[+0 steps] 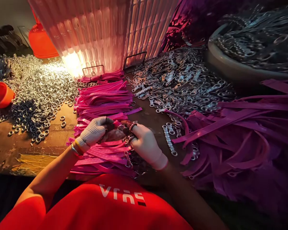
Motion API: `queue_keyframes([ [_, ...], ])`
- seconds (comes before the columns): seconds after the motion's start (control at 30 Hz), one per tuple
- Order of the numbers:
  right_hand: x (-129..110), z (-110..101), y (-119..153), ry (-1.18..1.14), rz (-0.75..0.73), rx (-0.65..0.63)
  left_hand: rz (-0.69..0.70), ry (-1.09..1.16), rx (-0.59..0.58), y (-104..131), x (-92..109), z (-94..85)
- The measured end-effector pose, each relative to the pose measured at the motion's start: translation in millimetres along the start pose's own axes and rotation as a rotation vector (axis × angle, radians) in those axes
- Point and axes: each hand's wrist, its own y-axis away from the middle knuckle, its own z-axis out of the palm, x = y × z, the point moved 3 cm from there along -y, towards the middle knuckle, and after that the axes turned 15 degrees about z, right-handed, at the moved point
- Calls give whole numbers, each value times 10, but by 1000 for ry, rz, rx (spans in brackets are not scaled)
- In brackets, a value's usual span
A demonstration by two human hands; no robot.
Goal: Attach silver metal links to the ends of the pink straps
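Note:
My left hand (92,131), in a white dotted glove with dark fingertips, is closed on the end of a pink strap (116,124). Facing it, my right hand (147,145) wears a pale glove, also with dark fingertips. Its fingers are pinched around small metal rings (121,127) against the strap end. Exactly how ring and strap join is hidden by the fingertips. Beneath both hands lies a row of bundled pink straps (103,156), some with metal links at their right ends.
Loose metal rings (45,92) are heaped at left near an orange cup (2,95). Chain-like metal links (180,80) pile up at right, before a large basin (220,60). More straps (240,137) spread at far right. A lit corrugated panel (93,38) stands behind.

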Motion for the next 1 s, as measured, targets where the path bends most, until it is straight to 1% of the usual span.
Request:
queue_keyframes([
  [0.03, -66, 6, 27, 0, -12, -9, -37, 97, 7, 114, -20, 26],
  [0.1, -182, 37, 67, 55, -20, -27, -72, 206, 29, 287, -55, 82],
  [0.17, -273, 78, 107, 177, -37, -37, -79, 251, 51, 398, -79, 140],
  [0.27, -370, 111, 189, 355, -82, -14, -74, 256, 68, 495, -101, 218],
  [0.33, -412, 116, 255, 442, -128, 11, -47, 186, 41, 534, -111, 254],
  [0.37, -426, 118, 288, 475, -156, 21, -4, 109, 27, 546, -111, 259],
  [0.43, -438, 125, 348, 512, -212, 42, 129, -80, 10, 558, -98, 245],
  [0.5, -429, 138, 391, 524, -249, 63, 241, -205, -10, 563, -93, 213],
  [0.53, -420, 147, 406, 525, -261, 70, 260, -215, -37, 564, -104, 195],
  [0.6, -394, 164, 419, 505, -275, 75, 205, -144, -126, 566, -158, 165],
  [0.67, -363, 183, 415, 436, -265, 49, 116, -56, -203, 571, -228, 142],
  [0.7, -346, 194, 408, 394, -246, 28, 90, -41, -223, 571, -261, 134],
  [0.73, -329, 208, 399, 364, -221, 9, 86, -48, -229, 567, -288, 130],
  [0.8, -304, 243, 384, 363, -178, -19, 135, -111, -241, 553, -320, 145],
  [0.9, -307, 276, 371, 440, -130, -51, 199, -223, -254, 537, -322, 198],
  [0.93, -318, 269, 365, 446, -103, -61, 191, -220, -246, 539, -314, 211],
  [1.0, -359, 224, 344, 424, -52, -82, 118, -121, -195, 558, -290, 217],
])
